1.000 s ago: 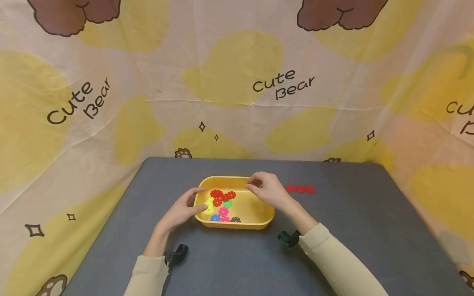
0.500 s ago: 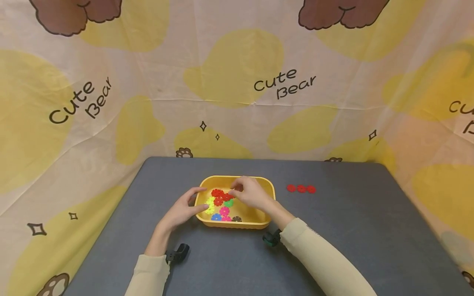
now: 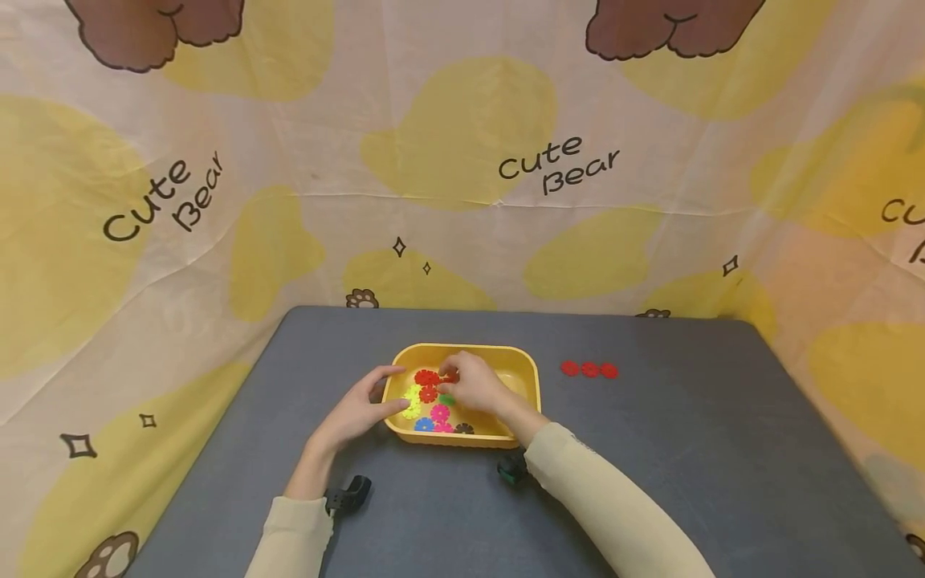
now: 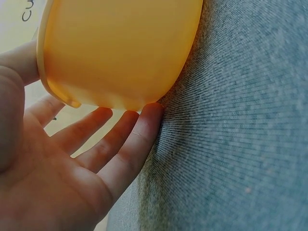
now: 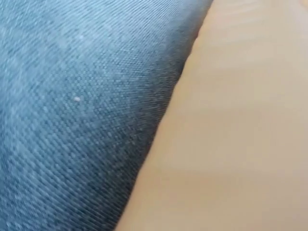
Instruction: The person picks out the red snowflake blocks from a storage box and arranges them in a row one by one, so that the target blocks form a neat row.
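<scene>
A yellow plastic basket (image 3: 516, 440) holds several toothed snowflake discs. My left hand (image 3: 359, 411) grips its left end. In the left wrist view the thumb is at the rim, and the fingertips press the basket's outer wall (image 4: 120, 53). My right hand (image 3: 473, 384) reaches inside, its thumb and fingers bent around a red snowflake disc (image 3: 451, 376), partly hidden by them. Beside it lie more red snowflake discs (image 3: 427, 377), a green one (image 3: 446, 399) and yellow ones (image 3: 413, 405). The right wrist view shows only the basket's side (image 5: 231, 134) and the tabletop.
Three red snowflake discs (image 3: 589, 369) lie in a row on the grey table (image 3: 650, 449), right of the basket. Toward the basket's near wall are pink discs (image 3: 440, 413), a blue disc (image 3: 424, 425) and a dark disc (image 3: 464, 429). A patterned cloth (image 3: 462, 160) hangs behind the table.
My right hand has moved left and down, from the basket's far right rim to the red discs inside. My left hand keeps its place on the basket's left end.
</scene>
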